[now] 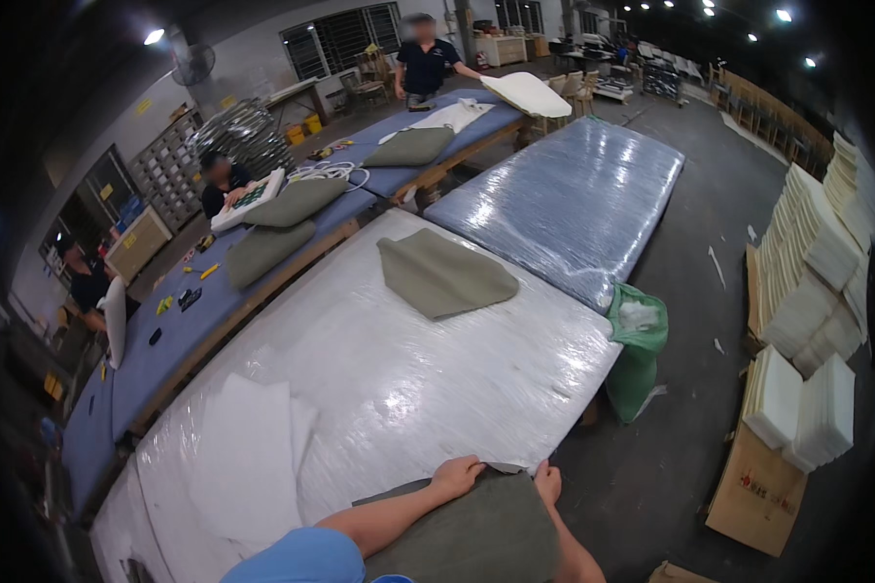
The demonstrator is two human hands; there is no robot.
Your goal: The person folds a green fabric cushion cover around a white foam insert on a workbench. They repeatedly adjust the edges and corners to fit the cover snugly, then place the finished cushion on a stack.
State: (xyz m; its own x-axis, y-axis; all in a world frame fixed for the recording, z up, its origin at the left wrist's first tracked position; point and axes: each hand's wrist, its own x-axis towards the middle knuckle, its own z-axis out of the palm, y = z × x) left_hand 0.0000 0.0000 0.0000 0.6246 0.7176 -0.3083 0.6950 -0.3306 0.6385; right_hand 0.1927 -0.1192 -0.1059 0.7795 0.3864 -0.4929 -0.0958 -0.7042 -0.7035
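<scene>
A flat grey-green fabric piece [478,532] lies at the near end of the white, plastic-wrapped tabletop [428,374], its far edge gripped by the left hand [457,475] and right hand [548,483], set slightly apart. Uneven pull could crease that edge; low friction could let the piece slip.

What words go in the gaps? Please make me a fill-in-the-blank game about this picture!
1. The left hand and right hand grip the cloth by its ____ edge, not its near one.
2. The hand closer to the sack is the ____ one.
3. The sack is coloured ____.
4. The left sleeve is coloured ____.

Missing words: far; right; green; blue.
</scene>
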